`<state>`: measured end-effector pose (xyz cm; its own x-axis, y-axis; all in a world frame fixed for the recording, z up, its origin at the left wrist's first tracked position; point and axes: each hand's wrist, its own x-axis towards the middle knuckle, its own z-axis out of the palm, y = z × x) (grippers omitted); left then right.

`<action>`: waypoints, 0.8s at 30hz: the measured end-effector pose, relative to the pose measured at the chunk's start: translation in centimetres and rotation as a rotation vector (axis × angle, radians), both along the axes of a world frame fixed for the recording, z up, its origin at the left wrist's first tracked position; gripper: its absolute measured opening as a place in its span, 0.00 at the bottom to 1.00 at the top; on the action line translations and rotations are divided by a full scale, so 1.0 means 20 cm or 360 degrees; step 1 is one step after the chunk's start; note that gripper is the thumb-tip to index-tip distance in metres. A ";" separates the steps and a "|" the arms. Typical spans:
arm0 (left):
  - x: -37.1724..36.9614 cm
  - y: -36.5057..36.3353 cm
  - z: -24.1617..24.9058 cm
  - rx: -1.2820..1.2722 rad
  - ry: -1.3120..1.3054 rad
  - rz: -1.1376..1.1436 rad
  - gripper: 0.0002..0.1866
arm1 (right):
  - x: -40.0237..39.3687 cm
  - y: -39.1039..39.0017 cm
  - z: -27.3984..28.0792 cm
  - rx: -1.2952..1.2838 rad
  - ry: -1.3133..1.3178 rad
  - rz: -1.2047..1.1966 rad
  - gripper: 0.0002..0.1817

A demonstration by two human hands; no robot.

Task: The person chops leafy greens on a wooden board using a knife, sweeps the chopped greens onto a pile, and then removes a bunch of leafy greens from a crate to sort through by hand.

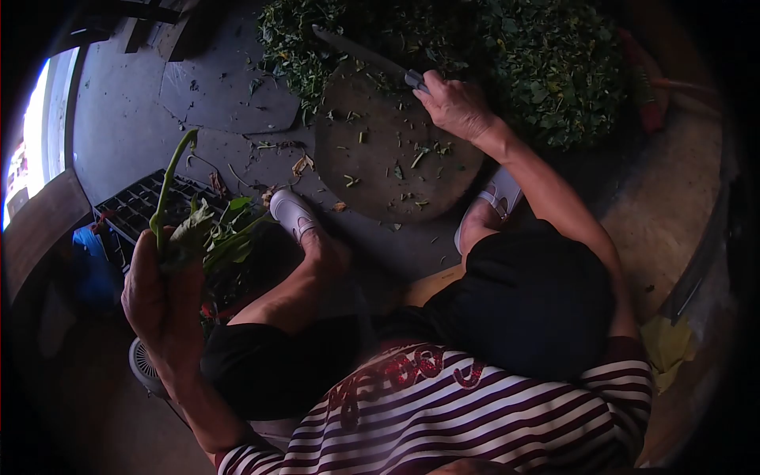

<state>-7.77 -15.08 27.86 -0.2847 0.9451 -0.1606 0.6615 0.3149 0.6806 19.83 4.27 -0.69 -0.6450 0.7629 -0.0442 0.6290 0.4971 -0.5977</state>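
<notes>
My right hand (457, 107) is wrapped round the handle of a long knife (362, 52), its blade pointing left over the far part of a round chopping board (380, 186). Small cut bits of stem and leaf lie scattered on that board. At the left, my raised left hand (164, 305) has its fingers closed on a leafy green stem (167, 186); the stalk sticks up past the fingertips and a drooping leaf hangs beside them. More leafy greens (233, 244) show just to the right of this hand, partly in shadow.
Large heaps of chopped greens (550, 75) lie beyond the board. A black plastic cell tray (138, 207) rests at the left, with a blue bag (93, 265) near it. My feet in light shoes (289, 212) flank the board. A small round fan (144, 362) is at lower left.
</notes>
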 end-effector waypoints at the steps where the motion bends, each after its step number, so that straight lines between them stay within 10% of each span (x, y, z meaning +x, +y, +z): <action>1: 0.00 -0.02 -0.01 -0.0003 0.0001 0.0006 0.23 | 0.00 0.01 0.01 -0.0073 0.0001 -0.0061 0.11; 24: 0.04 -0.01 0.01 -0.0017 0.0243 0.0035 0.22 | -0.05 0.05 0.18 0.0298 0.0411 -0.0007 0.11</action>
<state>-6.87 -15.19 28.08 -0.3273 0.9368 -0.1237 0.7499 0.3371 0.5692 18.88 5.30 2.95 -0.6131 0.7453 0.2621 0.4709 0.6111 -0.6362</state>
